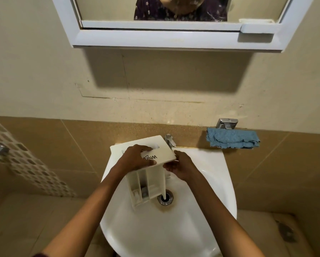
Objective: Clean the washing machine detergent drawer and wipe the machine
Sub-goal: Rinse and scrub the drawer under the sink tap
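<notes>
- The white sink [227, 184] lies nearest, its drain [165, 199] ringed with brownish stain.
- The detergent drawer [148, 184] stands tilted in the basin, its compartment end down beside the drain and its front panel up and toward the wall.
- The left hand [135, 158] grips the front panel, with the fingers curled over its far edge and the thumb pressed on the face by the lettering.
- The right hand [181, 167] curls its fingers in against the drawer's right side, just under the panel, holding it there.
- The tap [169, 140] stands just behind the panel.
- A folded blue cloth [232, 139] lies on the ledge to the right, below a metal holder [226, 123].
- A white-framed mirror cabinet [155, 38] hangs above.
</notes>
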